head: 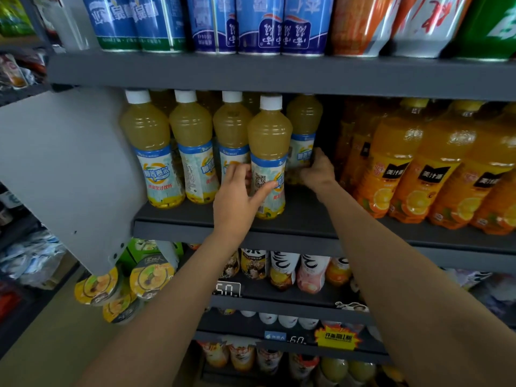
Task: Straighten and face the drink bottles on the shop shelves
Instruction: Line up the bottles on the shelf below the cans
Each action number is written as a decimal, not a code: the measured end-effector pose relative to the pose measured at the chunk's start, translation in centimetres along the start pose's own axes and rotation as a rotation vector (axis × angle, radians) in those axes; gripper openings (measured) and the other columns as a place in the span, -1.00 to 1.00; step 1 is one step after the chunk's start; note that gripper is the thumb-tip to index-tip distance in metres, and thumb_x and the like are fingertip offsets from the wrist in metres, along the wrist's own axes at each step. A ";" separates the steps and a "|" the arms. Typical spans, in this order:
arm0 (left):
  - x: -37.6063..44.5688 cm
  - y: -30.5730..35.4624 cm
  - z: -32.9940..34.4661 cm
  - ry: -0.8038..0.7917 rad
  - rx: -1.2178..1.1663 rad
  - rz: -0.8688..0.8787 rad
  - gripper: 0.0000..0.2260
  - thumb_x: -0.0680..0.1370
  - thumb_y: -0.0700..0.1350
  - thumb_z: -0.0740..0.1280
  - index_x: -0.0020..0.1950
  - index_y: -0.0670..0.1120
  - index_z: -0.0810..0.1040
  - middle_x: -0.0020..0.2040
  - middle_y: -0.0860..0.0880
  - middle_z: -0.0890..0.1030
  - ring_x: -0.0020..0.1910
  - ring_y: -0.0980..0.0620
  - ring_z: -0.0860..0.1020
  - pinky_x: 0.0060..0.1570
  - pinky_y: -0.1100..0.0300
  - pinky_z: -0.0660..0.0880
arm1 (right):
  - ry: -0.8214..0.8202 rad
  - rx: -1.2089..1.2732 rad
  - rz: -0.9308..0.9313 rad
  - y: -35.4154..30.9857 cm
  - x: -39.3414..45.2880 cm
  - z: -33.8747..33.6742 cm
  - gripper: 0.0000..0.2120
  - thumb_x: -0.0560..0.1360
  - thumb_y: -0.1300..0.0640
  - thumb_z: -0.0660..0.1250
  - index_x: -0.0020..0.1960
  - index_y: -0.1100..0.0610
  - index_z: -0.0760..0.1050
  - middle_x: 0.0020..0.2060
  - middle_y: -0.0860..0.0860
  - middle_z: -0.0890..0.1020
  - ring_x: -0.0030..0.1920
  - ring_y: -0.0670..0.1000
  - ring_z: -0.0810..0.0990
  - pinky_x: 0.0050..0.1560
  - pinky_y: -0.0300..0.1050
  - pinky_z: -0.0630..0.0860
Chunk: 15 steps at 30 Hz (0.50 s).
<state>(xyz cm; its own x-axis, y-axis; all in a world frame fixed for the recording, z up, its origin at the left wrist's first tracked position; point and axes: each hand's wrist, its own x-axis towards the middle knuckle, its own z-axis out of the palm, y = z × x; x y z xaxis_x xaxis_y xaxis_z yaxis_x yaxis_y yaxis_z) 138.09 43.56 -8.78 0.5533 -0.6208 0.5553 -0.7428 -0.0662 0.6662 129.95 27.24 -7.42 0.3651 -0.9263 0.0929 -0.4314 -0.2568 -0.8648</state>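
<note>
Pale yellow juice bottles with white caps and blue-white labels stand on the middle dark grey shelf (293,216). One front bottle (268,141) stands nearer the shelf edge, its label turned so the QR code faces out. My left hand (237,194) grips its lower label, thumb across the front. My right hand (318,170) holds the lower part of the bottle behind it (304,121), further back on the shelf. Three more yellow bottles (192,135) line up to the left.
Orange juice bottles (418,163) fill the right of the same shelf. Blue cans and red-orange and green packs (259,23) stand on the shelf above. Lower shelves hold smaller drinks and price tags (227,289). Cup desserts (150,277) hang at lower left by a grey side panel.
</note>
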 end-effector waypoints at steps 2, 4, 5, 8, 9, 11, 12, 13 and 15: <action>0.0 0.0 0.0 0.000 -0.017 0.000 -0.53 0.46 0.11 0.37 0.19 -0.20 0.45 0.13 -0.08 0.46 0.05 -0.01 0.54 -0.01 0.00 0.55 | -0.097 0.076 0.010 0.1 0.0 -0.6 -0.39 0.36 0.20 0.49 0.33 0.12 0.31 0.23 0.05 0.50 0.15 0.04 0.50 -0.04 -0.12 0.52; 0.0 -0.1 0.2 -0.001 -0.047 -0.004 -0.54 0.46 0.09 0.38 0.19 -0.21 0.45 0.14 -0.09 0.46 0.06 -0.01 0.54 0.00 0.01 0.55 | -0.109 0.061 0.001 -0.4 0.3 -0.7 -0.30 0.33 0.16 0.52 0.37 0.11 0.26 0.31 0.09 0.43 0.28 0.09 0.43 0.22 0.02 0.47; 0.0 -0.1 0.2 -0.003 -0.057 -0.010 -0.54 0.46 0.08 0.39 0.19 -0.21 0.45 0.14 -0.10 0.45 0.06 -0.01 0.53 0.01 0.02 0.54 | -0.097 0.026 -0.004 -0.7 0.4 -0.5 -0.23 0.32 0.12 0.53 0.41 0.10 0.20 0.36 0.12 0.35 0.34 0.13 0.37 0.30 0.04 0.40; 0.0 0.1 0.0 -0.017 -0.072 -0.021 -0.55 0.46 0.06 0.39 0.20 -0.21 0.44 0.15 -0.09 0.45 0.07 -0.01 0.53 0.03 0.04 0.54 | -0.042 -0.112 0.026 -1.8 0.2 0.4 -0.06 0.34 0.01 0.51 0.49 0.12 -0.02 0.43 0.19 0.13 0.39 0.21 0.27 0.32 0.06 0.32; 0.1 0.2 0.0 -0.025 -0.073 -0.019 -0.55 0.46 0.05 0.39 0.20 -0.21 0.44 0.15 -0.09 0.45 0.07 0.00 0.53 0.04 0.05 0.54 | -0.021 -0.128 0.032 -1.9 0.3 0.5 -0.04 0.34 0.00 0.51 0.49 0.14 -0.04 0.44 0.20 0.12 0.39 0.22 0.27 0.31 0.08 0.32; 0.1 0.2 -0.2 -0.034 -0.075 -0.013 -0.56 0.46 0.04 0.39 0.20 -0.21 0.44 0.13 -0.06 0.44 0.07 0.01 0.53 0.04 0.09 0.53 | 0.000 -0.138 0.025 -1.9 0.5 0.7 -0.07 0.33 0.02 0.52 0.48 0.16 0.00 0.42 0.19 0.19 0.38 0.21 0.30 0.30 0.09 0.34; 0.1 0.2 -0.3 -0.038 -0.075 -0.009 -0.56 0.47 0.04 0.39 0.20 -0.21 0.44 0.12 -0.04 0.43 0.06 0.02 0.52 0.03 0.11 0.53 | -0.001 -0.124 0.016 -1.7 0.7 0.5 -0.11 0.32 0.05 0.53 0.45 0.16 0.06 0.39 0.18 0.26 0.36 0.19 0.33 0.29 0.07 0.37; 0.2 0.2 -0.3 -0.040 -0.073 -0.003 -0.56 0.47 0.04 0.39 0.20 -0.21 0.44 0.10 -0.01 0.42 0.06 0.03 0.52 0.02 0.14 0.52 | -0.009 -0.090 0.013 -1.3 0.9 0.2 -0.17 0.32 0.09 0.53 0.42 0.15 0.12 0.35 0.16 0.34 0.33 0.17 0.38 0.24 0.04 0.43; 0.2 0.1 -0.2 -0.034 -0.072 0.003 -0.57 0.47 0.04 0.39 0.20 -0.21 0.44 0.09 0.02 0.40 0.04 0.04 0.52 0.00 0.18 0.51 | -0.053 0.022 0.027 -0.6 1.1 -0.8 -0.28 0.33 0.22 0.50 0.37 0.12 0.19 0.25 0.13 0.48 0.13 0.12 0.54 -0.10 -0.12 0.57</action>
<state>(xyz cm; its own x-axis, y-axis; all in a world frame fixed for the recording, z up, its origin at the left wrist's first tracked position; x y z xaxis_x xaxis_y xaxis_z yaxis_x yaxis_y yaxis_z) 138.21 43.58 -8.57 0.5370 -0.6474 0.5409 -0.7150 -0.0090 0.6991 129.95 26.13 -6.35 0.3968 -0.9169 0.0440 -0.4239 -0.2255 -0.8772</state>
